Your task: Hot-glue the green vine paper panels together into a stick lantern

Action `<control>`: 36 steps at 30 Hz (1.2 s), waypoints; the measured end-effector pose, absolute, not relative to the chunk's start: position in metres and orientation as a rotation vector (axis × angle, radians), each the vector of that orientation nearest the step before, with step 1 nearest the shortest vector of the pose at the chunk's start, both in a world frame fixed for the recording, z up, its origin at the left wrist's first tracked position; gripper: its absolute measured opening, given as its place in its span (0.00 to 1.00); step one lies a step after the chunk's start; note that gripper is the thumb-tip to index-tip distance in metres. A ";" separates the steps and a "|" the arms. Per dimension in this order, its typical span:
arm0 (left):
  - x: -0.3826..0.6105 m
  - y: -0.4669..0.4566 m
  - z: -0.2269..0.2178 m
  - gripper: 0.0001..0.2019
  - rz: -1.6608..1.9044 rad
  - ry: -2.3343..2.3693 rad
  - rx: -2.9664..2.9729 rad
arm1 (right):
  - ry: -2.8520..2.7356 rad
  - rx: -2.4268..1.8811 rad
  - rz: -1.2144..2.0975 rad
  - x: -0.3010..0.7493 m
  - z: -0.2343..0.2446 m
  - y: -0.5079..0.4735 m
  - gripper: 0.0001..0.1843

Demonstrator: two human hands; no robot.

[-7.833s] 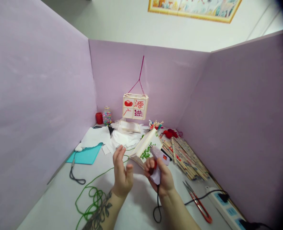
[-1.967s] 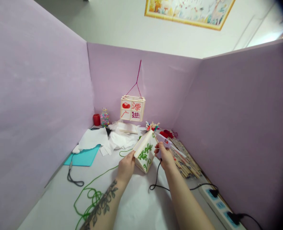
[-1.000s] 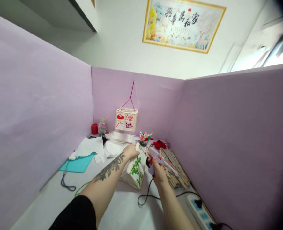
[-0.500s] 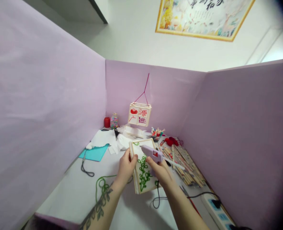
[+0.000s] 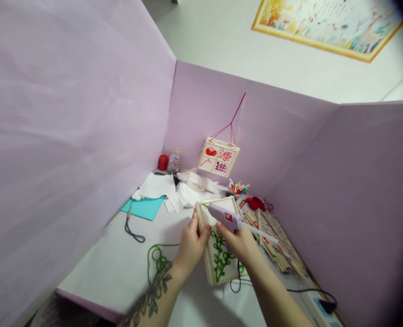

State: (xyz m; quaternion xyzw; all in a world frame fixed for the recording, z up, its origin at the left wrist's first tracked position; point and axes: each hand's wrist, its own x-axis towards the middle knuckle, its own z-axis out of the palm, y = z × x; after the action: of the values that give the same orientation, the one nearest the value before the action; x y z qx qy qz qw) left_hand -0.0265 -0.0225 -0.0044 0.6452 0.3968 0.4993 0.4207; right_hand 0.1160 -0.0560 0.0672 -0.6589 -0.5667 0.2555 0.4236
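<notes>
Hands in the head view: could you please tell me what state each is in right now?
Left hand: closed on the wood-framed panel's edge.
Right hand: closed around the glue gun.

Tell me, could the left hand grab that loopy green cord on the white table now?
Probably not without letting go: the left hand grips the wood-framed white panel with green leaf loops. Otherwise the way looks free; the loopy green cord lies close by, mostly uncovered.

a white rectangular panel framed in pale wood (image 5: 233, 270) is patterned with leafy green cord loops (image 5: 221, 259); the pistol-shaped lilac plastic glue gun (image 5: 221, 215) is marked by a red patch (image 5: 228, 217); red and magenta characters (image 5: 225, 155) are borne by the white box-shaped hanging lantern (image 5: 218, 157).
</notes>
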 end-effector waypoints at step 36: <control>-0.026 -0.030 -0.004 0.37 1.196 0.951 1.669 | -1.463 -1.706 0.608 0.123 0.071 -0.065 0.23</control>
State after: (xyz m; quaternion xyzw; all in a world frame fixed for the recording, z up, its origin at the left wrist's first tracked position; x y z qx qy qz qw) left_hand -0.0256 -0.0298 -0.0042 0.6674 0.3804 0.4783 0.4255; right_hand 0.1228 -0.0653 0.0709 -0.6730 -0.5771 0.2400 0.3954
